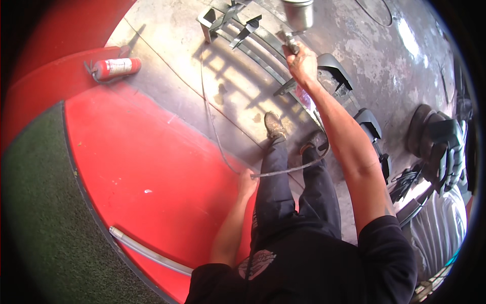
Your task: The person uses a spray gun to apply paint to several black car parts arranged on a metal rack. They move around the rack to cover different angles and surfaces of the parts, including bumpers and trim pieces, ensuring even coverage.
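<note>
My right hand (302, 63) is raised and stretched far out, its fingers wrapped round a spray gun (289, 41). The gun's metal paint cup (298, 15) shows at the top of the picture. A dark air hose (288, 172) loops from below my right hand, past my legs, to my left hand (247, 181). The left hand is closed on the hose, over the edge of the red surface. Beyond the hose, a long slatted metal frame (248, 48) with black brackets lies on the floor, to the left of the gun.
A red fire extinguisher (117, 68) lies at the far left of the red panel (147, 152). A metal tube (152, 253) rests along that panel's near edge. Black moulded parts (334, 71) stand right of my legs; dark padded pieces (438, 142) are piled farther right.
</note>
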{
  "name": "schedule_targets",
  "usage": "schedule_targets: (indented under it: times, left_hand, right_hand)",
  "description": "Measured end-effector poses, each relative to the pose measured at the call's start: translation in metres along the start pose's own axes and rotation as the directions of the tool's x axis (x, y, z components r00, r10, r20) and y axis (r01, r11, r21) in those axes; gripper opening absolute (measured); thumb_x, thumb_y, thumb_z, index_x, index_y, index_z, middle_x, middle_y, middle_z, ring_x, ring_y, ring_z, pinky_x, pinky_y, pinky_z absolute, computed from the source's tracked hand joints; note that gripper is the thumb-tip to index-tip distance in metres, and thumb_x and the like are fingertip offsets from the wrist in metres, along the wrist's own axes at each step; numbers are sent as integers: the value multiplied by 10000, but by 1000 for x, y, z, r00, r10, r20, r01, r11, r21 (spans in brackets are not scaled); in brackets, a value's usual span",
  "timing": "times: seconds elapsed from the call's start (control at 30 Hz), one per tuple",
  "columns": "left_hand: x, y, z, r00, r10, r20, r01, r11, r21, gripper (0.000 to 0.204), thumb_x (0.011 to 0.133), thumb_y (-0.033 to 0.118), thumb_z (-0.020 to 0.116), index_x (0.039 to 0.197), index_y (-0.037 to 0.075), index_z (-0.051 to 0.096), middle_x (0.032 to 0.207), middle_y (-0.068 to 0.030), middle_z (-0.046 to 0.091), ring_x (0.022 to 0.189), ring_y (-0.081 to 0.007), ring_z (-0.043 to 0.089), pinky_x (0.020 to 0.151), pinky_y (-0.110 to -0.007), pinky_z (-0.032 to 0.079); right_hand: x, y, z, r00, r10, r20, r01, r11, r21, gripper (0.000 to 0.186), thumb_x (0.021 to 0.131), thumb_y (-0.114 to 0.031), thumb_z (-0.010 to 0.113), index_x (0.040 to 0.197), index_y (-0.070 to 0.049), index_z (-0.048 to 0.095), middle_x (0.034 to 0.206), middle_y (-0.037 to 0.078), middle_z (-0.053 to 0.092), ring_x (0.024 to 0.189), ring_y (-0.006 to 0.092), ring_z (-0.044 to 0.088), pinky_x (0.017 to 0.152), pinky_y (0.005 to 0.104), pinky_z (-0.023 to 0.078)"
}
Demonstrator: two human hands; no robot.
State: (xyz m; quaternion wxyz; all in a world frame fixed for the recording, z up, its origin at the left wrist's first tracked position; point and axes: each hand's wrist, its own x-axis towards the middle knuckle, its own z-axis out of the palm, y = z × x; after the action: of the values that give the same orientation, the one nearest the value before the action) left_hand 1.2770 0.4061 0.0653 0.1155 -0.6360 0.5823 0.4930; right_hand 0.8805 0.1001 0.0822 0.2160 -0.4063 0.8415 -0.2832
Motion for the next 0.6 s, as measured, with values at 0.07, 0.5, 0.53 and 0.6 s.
schedule_targets:
  times: [0.07,0.5,0.53,0.6]
  left_hand:
    - [2,1,-1,1000,4,6,-4,1000,6,243,808,118,804,957,17,641,1010,-203,664,1003,-419,631,867,-506,507]
    - [3,-10,20,1000,-29,1,29,995,-91,261,792,56,798,985,11,627,1055,-215,642,1028,-415,619,894,-504,498]
    - [3,-12,22,1000,-24,-7,23,994,-103,255,794,56,794,981,11,627,1042,-213,645,1023,-415,622,892,-504,499]
    - [4,-22,27,999,-47,1,47,990,-133,238,796,58,785,967,13,627,1001,-208,652,995,-414,635,877,-504,506]
  right_hand:
    - [-18,-11,1,978,-12,207,-13,992,122,330,945,-312,719,1172,-71,729,911,236,748,873,439,731,797,493,567]
    - [14,-1,1,998,-14,64,19,997,-74,292,955,-271,673,1157,-68,731,983,261,744,929,441,729,854,502,551]
    - [17,1,0,1000,5,-30,-8,993,-118,311,947,-266,664,1186,-77,724,1006,268,742,959,465,718,872,513,550]
    - [14,-8,-5,994,45,-95,-51,997,-64,322,937,-274,669,1198,-92,712,964,256,742,924,456,722,846,504,553]
